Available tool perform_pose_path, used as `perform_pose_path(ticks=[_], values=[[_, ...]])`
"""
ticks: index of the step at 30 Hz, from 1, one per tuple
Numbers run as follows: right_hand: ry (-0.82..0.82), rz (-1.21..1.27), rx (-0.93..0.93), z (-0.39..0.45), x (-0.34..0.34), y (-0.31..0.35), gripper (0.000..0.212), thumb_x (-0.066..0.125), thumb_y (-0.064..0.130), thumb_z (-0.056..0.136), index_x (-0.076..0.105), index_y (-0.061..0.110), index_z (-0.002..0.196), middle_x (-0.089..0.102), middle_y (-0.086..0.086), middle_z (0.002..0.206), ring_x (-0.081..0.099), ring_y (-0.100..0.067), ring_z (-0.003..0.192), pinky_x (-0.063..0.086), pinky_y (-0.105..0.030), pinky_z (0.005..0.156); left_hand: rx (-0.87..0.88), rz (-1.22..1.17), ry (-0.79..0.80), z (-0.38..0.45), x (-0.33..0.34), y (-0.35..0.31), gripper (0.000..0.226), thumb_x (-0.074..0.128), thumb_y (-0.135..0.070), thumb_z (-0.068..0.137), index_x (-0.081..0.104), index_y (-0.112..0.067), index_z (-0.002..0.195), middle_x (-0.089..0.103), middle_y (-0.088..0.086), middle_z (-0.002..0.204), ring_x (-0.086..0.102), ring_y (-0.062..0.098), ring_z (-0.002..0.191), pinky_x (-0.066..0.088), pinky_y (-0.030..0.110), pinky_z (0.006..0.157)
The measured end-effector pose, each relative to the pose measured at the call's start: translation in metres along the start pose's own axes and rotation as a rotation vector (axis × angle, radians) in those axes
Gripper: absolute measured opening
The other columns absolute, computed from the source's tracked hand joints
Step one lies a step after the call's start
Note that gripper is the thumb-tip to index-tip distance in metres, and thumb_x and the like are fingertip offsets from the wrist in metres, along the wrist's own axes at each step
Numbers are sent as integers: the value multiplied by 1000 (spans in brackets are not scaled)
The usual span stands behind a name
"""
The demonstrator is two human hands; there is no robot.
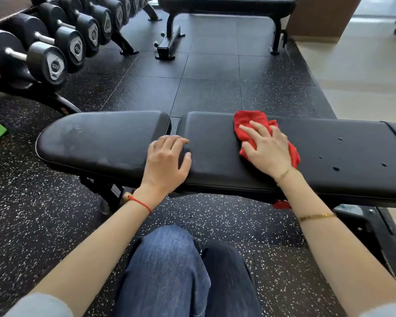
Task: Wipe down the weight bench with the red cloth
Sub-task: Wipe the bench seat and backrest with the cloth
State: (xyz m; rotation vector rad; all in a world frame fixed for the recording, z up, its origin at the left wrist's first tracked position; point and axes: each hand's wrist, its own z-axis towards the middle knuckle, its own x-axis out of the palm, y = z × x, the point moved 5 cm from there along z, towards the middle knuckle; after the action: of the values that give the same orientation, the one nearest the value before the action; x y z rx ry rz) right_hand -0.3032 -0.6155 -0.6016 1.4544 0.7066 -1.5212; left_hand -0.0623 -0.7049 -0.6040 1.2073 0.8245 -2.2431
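Jeans-clad knees (pixel 169 271) closest to the lens, so the person is crouched or kneeling tight against the near edge of the weight bench (pixel 215 161), both forearms reaching over it.

Right hand (pixel 266 148): palm down, fingers straight and slightly spread, pressing flat on the red cloth (pixel 249 121). Nothing pinched or curled, just flat pressure, which suits wiping since it keeps max cloth area on the pad. Cloth is bunched, sticking out past the fingertips on the far side and a bit past the heel of the palm.

Left hand (pixel 167 160): bare, holding nothing, fingers loosely bent, resting on the pad at the seam between the 2 cushions. Looks like a brace to steady the body and the bench while the other hand wipes.

Wrists: both roughly level with the pad, elbows low and toward the body.

Droplets (pixel 336 168) sit on the pad to the outside of the right hand, well apart from the cloth. My read: that section is not wiped yet. Dull smudges on the cushion beyond the left hand too.

Dumbbell rack (pixel 55 42) far off past the left hand.
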Motion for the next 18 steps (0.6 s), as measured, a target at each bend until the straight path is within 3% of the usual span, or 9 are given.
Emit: perform_pose_path(ticks=[3,7,11,14,18], values=[[23,-14,56,15,5,13,50,42,44,93,39,44,143,30,11,157,28,-36,137,21,-44,114,19,-65,24,8,9,-29,38,48,-35,92,64,-16,120,64,0,123,53,22,122,38,40,106],[38,22,-89,-17,6,34,50,41,45,93,38,46,143,31,15,156,29,-33,137,19,-43,115,-20,-110,41,16,21,-48,37,45,-35,93,65,-16,118,64,1,123,54,24,120,38,41,102],[6,35,-168,-64,-3,14,52,35,49,89,39,49,141,33,22,153,32,-28,135,20,-40,113,5,-30,50,12,31,-54,33,46,-33,93,64,-17,116,63,-1,123,53,24,120,36,41,102],[-37,25,-105,-64,-14,-25,51,36,49,87,43,48,138,38,21,151,37,-27,130,25,-40,111,16,-15,41,12,32,-53,34,44,-32,93,64,-17,116,62,-1,124,53,25,120,36,42,102],[-30,-3,140,-20,-16,-64,48,45,42,93,43,44,140,34,13,155,32,-34,134,23,-44,112,7,-24,47,10,33,-56,36,42,-31,94,63,-17,118,62,-1,126,52,25,122,37,44,104]])
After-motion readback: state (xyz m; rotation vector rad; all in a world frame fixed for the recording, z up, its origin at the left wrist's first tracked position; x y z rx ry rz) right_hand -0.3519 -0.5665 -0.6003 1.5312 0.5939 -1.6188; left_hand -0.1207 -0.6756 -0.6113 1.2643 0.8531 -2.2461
